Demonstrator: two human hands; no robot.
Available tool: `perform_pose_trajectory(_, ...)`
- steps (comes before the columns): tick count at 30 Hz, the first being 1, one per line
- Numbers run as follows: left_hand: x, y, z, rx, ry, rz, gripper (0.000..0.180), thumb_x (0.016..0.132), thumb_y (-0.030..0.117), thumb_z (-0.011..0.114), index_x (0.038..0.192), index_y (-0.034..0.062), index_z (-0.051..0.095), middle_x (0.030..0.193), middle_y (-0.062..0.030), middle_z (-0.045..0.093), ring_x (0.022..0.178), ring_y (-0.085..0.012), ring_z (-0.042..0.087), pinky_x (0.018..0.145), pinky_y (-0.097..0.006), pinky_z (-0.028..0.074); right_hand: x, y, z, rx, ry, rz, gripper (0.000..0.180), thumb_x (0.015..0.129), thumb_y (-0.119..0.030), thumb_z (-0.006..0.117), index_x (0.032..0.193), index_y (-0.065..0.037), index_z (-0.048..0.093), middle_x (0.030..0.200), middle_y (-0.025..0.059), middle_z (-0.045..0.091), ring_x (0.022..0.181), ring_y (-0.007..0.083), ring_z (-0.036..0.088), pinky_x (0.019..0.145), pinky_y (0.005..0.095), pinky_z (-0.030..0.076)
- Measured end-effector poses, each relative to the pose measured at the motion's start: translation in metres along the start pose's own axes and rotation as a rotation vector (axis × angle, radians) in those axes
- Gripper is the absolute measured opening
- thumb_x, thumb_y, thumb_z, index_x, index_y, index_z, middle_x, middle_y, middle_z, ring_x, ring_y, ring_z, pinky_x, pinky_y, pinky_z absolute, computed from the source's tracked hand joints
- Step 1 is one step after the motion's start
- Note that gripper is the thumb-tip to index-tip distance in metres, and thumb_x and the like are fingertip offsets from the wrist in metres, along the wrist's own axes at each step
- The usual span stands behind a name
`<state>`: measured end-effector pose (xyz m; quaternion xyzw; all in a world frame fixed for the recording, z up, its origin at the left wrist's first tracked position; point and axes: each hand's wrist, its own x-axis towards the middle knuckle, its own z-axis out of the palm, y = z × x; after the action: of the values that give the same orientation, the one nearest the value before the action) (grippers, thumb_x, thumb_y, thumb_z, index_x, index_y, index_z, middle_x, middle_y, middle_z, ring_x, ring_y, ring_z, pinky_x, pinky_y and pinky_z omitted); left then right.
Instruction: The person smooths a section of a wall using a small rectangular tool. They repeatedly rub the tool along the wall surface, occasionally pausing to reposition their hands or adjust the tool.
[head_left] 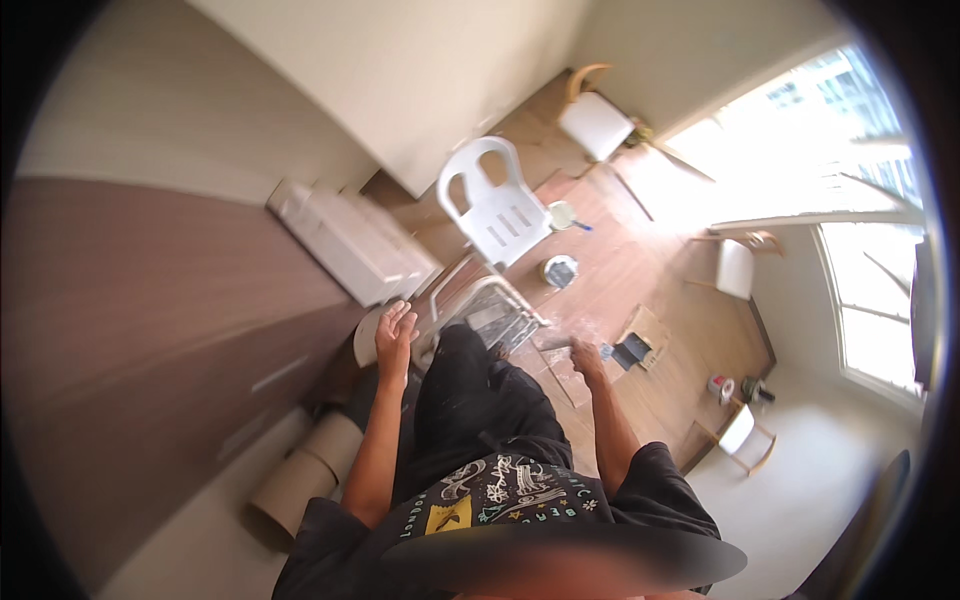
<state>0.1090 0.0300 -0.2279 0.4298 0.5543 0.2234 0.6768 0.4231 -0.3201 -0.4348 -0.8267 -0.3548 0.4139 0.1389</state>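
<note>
My left hand (396, 335) is raised on the left with its fingers stretched out and nothing in it. It is nearest to the pale box-like piece of furniture and a round-topped brown thing below it. On the right, my right hand (588, 358) is closed around a thin, flat-bladed tool (556, 346) that looks like a putty knife; blur hides its detail. Between my hands, in front of my legs, stands a metal stepladder (488, 308) with pale smears on its frame. My dark trousers cover part of it.
Beyond the ladder are a white plastic chair (497, 205) and a round bucket (559, 271) of grey stuff. A dark tray (632, 351) lies on cardboard at right. White-seated chairs (735, 268) stand near the windows. Brown rolls (290, 490) lie lower left, beside a wood-toned cabinet (180, 300).
</note>
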Motion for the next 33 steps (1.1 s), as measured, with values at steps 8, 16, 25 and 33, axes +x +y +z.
perform_pose_trajectory(8,-0.013,0.044,0.076,0.588,-0.764,0.295,0.106,0.084,0.040,0.091,0.161,-0.0029,0.033,0.158,-0.0264,0.048,0.148,-0.0405,0.047,0.120,-0.050,0.042,0.002,-0.188,-0.092,0.091,-0.124,-0.697,0.037,0.094,-0.011,0.063,0.131,-0.006,0.069,0.110,0.0167,0.073,0.090,0.0327,0.069,0.082,0.0404,0.058)
perform_pose_trajectory(16,-0.054,0.071,0.072,0.375,-0.854,0.282,0.100,0.085,0.018,0.089,0.163,-0.0002,0.029,0.153,-0.0237,0.052,0.139,-0.0327,0.056,0.114,-0.042,0.049,-0.102,-0.327,-0.157,0.618,-0.202,-0.472,0.076,0.102,-0.065,0.061,0.122,0.008,0.067,0.105,0.0155,0.073,0.102,0.0242,0.067,0.090,0.0372,0.054)
perform_pose_trajectory(25,-0.066,0.061,0.049,0.058,-0.852,0.337,0.091,0.090,0.017,0.082,0.164,0.0017,0.030,0.154,-0.0152,0.051,0.142,-0.0283,0.052,0.117,-0.042,0.044,-0.123,-0.351,-0.143,0.614,0.025,-0.507,0.079,0.098,-0.063,0.068,0.130,0.008,0.060,0.115,0.0214,0.071,0.101,0.0275,0.072,0.083,0.0371,0.059)
perform_pose_trajectory(33,-0.071,0.054,0.049,-0.270,-0.823,0.249,0.081,0.100,0.043,0.068,0.161,0.0027,0.036,0.153,-0.0153,0.054,0.140,-0.0303,0.054,0.118,-0.046,0.042,-0.120,-0.322,-0.164,0.567,0.383,-0.457,0.057,0.094,-0.043,0.077,0.122,0.005,0.065,0.104,0.0211,0.073,0.092,0.0295,0.071,0.082,0.0412,0.055)
